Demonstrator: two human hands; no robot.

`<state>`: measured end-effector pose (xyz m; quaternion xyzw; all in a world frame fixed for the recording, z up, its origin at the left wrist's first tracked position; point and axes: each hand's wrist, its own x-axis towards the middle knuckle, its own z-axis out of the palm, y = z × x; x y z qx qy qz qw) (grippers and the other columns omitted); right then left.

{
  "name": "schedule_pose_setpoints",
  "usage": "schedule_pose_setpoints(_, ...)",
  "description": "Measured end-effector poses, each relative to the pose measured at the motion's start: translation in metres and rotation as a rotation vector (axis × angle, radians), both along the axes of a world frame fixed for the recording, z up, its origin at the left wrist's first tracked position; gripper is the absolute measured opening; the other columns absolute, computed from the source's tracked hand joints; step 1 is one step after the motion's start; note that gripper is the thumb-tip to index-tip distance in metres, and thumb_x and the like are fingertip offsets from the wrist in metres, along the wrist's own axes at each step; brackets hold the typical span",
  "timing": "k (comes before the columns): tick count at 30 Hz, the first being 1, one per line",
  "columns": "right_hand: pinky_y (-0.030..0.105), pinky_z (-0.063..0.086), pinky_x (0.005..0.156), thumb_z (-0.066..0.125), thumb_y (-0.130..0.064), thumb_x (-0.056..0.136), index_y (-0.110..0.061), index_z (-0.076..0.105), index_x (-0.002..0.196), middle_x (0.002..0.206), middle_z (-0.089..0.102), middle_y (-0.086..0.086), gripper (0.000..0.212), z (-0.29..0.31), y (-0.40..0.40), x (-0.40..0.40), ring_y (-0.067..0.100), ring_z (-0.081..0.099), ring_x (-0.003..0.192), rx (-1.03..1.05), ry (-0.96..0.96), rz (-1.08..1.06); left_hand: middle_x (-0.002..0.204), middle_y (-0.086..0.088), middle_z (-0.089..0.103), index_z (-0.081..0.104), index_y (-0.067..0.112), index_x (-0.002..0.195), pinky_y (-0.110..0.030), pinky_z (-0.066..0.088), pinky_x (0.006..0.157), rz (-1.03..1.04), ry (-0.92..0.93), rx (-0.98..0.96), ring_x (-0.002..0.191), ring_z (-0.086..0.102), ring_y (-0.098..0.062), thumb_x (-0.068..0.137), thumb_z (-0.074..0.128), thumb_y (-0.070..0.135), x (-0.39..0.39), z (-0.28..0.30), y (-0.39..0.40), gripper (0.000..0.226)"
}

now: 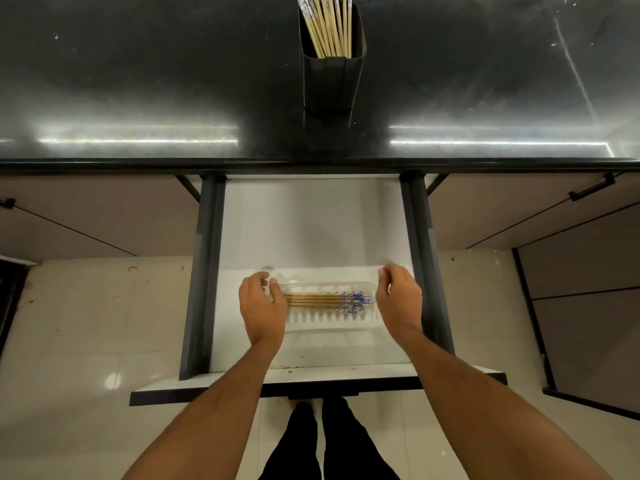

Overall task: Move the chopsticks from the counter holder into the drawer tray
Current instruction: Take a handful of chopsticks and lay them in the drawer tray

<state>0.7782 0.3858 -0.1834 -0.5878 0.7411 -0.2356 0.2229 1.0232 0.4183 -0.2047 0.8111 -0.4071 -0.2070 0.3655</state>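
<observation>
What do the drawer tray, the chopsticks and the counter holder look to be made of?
Drawer tray: translucent whitish plastic, likely, with a slotted base.
Chopsticks in the tray: pale wood or bamboo, matte, with blue-and-white patterned ends.
Counter holder: dark, smooth and ribbed; plastic or painted metal, unclear.

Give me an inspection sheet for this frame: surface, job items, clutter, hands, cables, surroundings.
Surface: black counter, glossy, with light streaks.
Job's things: holder upright on the counter, many chopsticks in it; open drawer; clear tray in it holds several chopsticks lying flat, blue ends to the right.
Clutter: nothing seen.
Hands: left hand at the tray's left end, right hand at its right end; grip unclear, blurred.
Cables: nothing seen.
Surroundings: cabinet doors, pale tiled floor.
</observation>
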Motion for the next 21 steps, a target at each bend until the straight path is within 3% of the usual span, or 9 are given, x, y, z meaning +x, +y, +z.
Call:
schedule_pose_setpoints(3, 0.021, 0.047, 0.059, 0.048, -0.033, 0.104, -0.016, 0.062, 0.084, 0.074, 0.062, -0.003, 0.030, -0.005, -0.004, -0.004, 0.013, 0.062, 0.069, 0.150, -0.111, -0.264, 0.109, 0.004, 0.060, 0.059, 0.019, 0.116, -0.024, 0.051, 0.079, 0.150, 0.095, 0.067, 0.098, 0.058, -0.016, 0.098, 0.061, 0.033, -0.003, 0.001, -0.006, 0.023)
schedule_pose_setpoints(8, 0.023, 0.041, 0.051, 0.047, -0.041, 0.104, -0.015, 0.056, 0.063, 0.062, 0.059, 0.000, 0.049, -0.013, -0.001, 0.005, 0.013, 0.056, 0.057, 0.369, -0.229, -0.288, 0.116, -0.006, 0.066, 0.064, 0.012, 0.119, -0.040, 0.058, 0.088, 0.260, 0.174, 0.235, 0.103, 0.064, -0.023, 0.099, 0.057, 0.040, -0.001, -0.002, -0.010, 0.035)
schedule_pose_setpoints(12, 0.026, 0.053, 0.059, 0.045, -0.043, 0.104, -0.013, 0.061, 0.069, 0.071, 0.067, 0.003, 0.049, -0.015, -0.001, 0.013, 0.016, 0.066, 0.066, 0.413, -0.287, -0.363, 0.087, -0.009, 0.071, 0.073, 0.006, 0.094, -0.037, 0.056, 0.075, 0.264, 0.210, 0.365, 0.081, 0.068, -0.024, 0.103, 0.048, 0.043, -0.001, -0.002, -0.008, 0.045)
schedule_pose_setpoints(17, 0.019, 0.044, 0.050, 0.045, -0.044, 0.104, -0.013, 0.063, 0.070, 0.071, 0.067, 0.001, 0.050, -0.013, -0.003, 0.013, 0.011, 0.064, 0.060, 0.419, -0.245, -0.355, 0.093, -0.012, 0.073, 0.074, 0.004, 0.100, -0.040, 0.059, 0.078, 0.265, 0.194, 0.398, 0.079, 0.067, -0.023, 0.103, 0.050, 0.039, -0.002, 0.003, -0.008, 0.043)
schedule_pose_setpoints(21, 0.020, 0.044, 0.054, 0.046, -0.042, 0.104, -0.007, 0.067, 0.072, 0.072, 0.068, 0.004, 0.051, -0.017, -0.004, 0.014, 0.013, 0.063, 0.060, 0.395, -0.186, -0.332, 0.093, -0.011, 0.074, 0.075, 0.005, 0.101, -0.036, 0.058, 0.074, 0.269, 0.197, 0.389, 0.074, 0.065, -0.020, 0.103, 0.051, 0.038, -0.003, 0.002, -0.007, 0.041)
